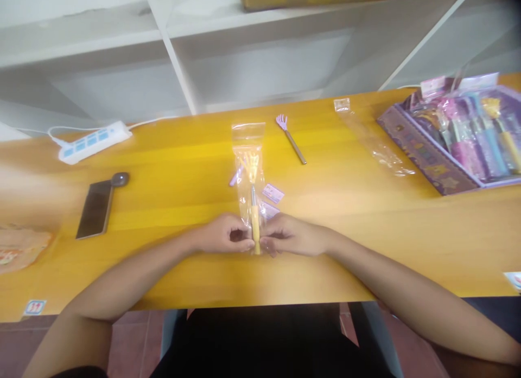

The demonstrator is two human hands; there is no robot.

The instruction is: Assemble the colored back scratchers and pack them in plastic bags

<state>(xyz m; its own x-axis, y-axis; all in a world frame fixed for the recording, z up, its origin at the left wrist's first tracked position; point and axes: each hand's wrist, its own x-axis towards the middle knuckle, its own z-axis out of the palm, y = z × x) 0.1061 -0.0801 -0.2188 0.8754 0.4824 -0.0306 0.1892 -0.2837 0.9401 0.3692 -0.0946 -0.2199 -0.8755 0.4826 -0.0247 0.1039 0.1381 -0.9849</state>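
Note:
A yellow back scratcher [255,220] with a claw-shaped head and a metal shaft lies inside a clear plastic bag [248,136]. My left hand [228,234] pinches the lower left side of the bag beside the handle. On the other side, my right hand [291,234] pinches the bag at the handle's lower end. The bag's zip end points away from me. Small purple-and-white cards [273,193] lie by the bag, one partly under it. Beyond them rests a back scratcher with a purple claw [281,122] and a metal handle.
At the right stands a purple display box [431,161] holding several bagged, coloured scratchers. An empty clear bag [374,145] lies beside it. A power strip [95,142], a phone [95,210] and a small dark rounded object [120,179] are at the left. White shelving [175,58] rises behind the table.

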